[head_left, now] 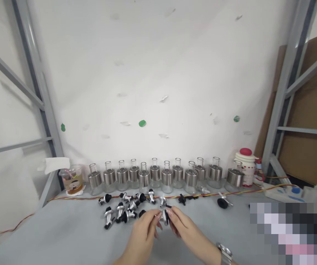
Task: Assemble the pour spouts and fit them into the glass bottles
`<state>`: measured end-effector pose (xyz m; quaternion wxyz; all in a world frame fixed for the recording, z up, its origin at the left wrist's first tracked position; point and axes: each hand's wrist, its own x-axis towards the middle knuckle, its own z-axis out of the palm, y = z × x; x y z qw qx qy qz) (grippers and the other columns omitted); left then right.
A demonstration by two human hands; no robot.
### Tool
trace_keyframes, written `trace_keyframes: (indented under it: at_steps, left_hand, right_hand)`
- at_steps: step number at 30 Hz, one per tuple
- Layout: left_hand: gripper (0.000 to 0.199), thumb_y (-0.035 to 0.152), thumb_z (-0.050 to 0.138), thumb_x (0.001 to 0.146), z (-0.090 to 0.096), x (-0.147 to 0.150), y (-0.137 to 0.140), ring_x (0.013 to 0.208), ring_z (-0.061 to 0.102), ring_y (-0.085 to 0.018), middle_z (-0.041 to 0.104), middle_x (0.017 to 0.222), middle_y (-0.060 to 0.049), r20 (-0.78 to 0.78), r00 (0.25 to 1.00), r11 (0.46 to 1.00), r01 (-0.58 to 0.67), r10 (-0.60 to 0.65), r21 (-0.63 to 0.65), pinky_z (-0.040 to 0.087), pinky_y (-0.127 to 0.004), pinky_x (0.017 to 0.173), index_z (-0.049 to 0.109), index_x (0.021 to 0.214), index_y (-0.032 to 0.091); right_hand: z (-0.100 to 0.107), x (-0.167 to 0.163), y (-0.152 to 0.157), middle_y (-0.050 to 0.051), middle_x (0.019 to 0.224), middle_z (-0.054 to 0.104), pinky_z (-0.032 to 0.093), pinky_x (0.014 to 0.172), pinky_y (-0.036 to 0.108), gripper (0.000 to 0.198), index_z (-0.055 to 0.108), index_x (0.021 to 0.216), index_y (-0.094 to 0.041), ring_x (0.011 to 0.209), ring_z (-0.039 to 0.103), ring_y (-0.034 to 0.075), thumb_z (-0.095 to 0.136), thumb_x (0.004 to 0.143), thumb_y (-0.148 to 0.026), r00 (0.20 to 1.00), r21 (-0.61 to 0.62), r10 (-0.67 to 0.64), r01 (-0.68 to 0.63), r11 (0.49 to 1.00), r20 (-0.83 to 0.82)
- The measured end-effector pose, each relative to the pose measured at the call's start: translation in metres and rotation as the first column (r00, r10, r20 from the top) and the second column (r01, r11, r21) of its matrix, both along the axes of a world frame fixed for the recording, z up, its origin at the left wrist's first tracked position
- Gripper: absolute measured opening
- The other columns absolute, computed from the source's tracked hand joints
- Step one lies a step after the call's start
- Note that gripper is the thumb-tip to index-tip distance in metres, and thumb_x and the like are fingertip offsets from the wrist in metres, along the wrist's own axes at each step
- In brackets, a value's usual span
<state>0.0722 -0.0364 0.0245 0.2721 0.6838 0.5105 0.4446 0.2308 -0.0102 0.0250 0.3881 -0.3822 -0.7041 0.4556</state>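
near centre over the grey table (72,232), a silver-and-black spouted stopper (164,217) is pinched between drawn-together fingers of the left hand (145,226) and right hand (184,225). similar loose stoppers (120,211) lie just left; beyond a twisted red-and-yellow wire (78,198), steel-banded clear glass bottles (167,176) line the far edge. leftward, the table reaches its side edge.

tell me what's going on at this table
A person has a small silver-and-black part between the fingertips of the left hand and right hand. More loose parts lie on the gray table, most of them to the left of the hands. Behind, glass bottles with metal bands stand along the wall, their necks open.
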Motion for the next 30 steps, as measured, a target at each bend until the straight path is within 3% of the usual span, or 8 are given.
trace_keyframes:
  at_steps: [4, 9, 14, 18, 25, 30]
  left_hand:
    - [0.038, 0.038, 0.039, 0.084, -0.005, -0.006, 0.002, 0.053, 0.057, -0.013, 0.065, 0.064, 0.000, -0.124, 0.992, 1.000, -0.018, 0.018, 0.000, 0.044, -0.022, 0.059, 0.047, 0.120, 0.029]
    - [0.043, 0.037, 0.053, 0.076, -0.010, 0.004, 0.004, 0.079, 0.061, -0.019, 0.062, 0.099, -0.007, 0.201, 0.973, 0.980, 0.146, -0.117, -0.138, 0.050, -0.023, 0.057, 0.049, 0.116, 0.022]
    - [0.036, 0.032, 0.062, 0.069, -0.007, 0.008, 0.004, 0.075, 0.059, -0.019, 0.061, 0.090, -0.006, 0.329, 0.939, 0.976, 0.155, -0.098, -0.151, 0.052, -0.025, 0.054, 0.055, 0.101, 0.019]
    - [0.034, 0.031, 0.063, 0.068, -0.010, 0.005, 0.007, 0.075, 0.058, -0.018, 0.060, 0.087, -0.006, 0.273, 0.960, 0.994, 0.081, -0.058, -0.071, 0.052, -0.025, 0.056, 0.057, 0.099, 0.019]
    - [0.029, 0.020, 0.043, 0.079, -0.023, -0.005, 0.013, 0.072, 0.062, -0.014, 0.060, 0.088, -0.005, 0.179, 0.974, 0.989, 0.144, -0.135, -0.039, 0.051, -0.027, 0.068, 0.051, 0.106, 0.022]
    - [0.021, 0.025, 0.042, 0.080, -0.023, -0.001, 0.011, 0.056, 0.055, -0.011, 0.056, 0.078, -0.002, 0.063, 0.991, 0.993, 0.118, -0.119, 0.018, 0.046, -0.024, 0.061, 0.052, 0.098, 0.020]
  right_hand:
    - [-0.005, -0.003, 0.003, -0.007, 0.053, 0.037, 0.029, 0.047, 0.021, 0.034, 0.038, 0.066, -0.021, 0.049, 0.035, 0.008, 0.035, 0.083, -0.051, 0.998, -0.079, -0.033, 0.028, 0.996, -0.062]
    - [-0.008, -0.008, -0.001, -0.007, 0.053, 0.034, 0.026, 0.044, 0.020, 0.034, 0.041, 0.068, -0.021, 0.048, 0.032, 0.007, 0.042, 0.079, -0.053, 0.985, -0.140, 0.044, -0.067, 0.988, -0.167]
    - [-0.014, -0.008, 0.001, -0.005, 0.049, 0.041, 0.032, 0.044, 0.022, 0.049, 0.047, 0.066, -0.018, 0.045, 0.039, 0.009, 0.031, 0.077, -0.062, 0.979, -0.147, 0.067, -0.096, 0.985, -0.194]
    - [-0.008, -0.005, 0.008, -0.003, 0.045, 0.043, 0.034, 0.040, 0.022, 0.059, 0.047, 0.057, -0.018, 0.040, 0.041, 0.009, 0.027, 0.070, -0.072, 0.981, -0.164, -0.009, -0.023, 0.986, -0.196]
    - [-0.004, -0.001, 0.017, -0.003, 0.040, 0.043, 0.033, 0.036, 0.021, 0.065, 0.049, 0.050, -0.016, 0.035, 0.042, 0.009, 0.026, 0.066, -0.075, 0.976, -0.248, -0.063, 0.009, 0.969, -0.211]
    - [-0.008, 0.007, 0.028, -0.003, 0.040, 0.042, 0.031, 0.037, 0.022, 0.063, 0.046, 0.047, -0.018, 0.036, 0.041, 0.009, 0.022, 0.070, -0.072, 0.965, -0.242, -0.203, 0.160, 0.957, -0.164]
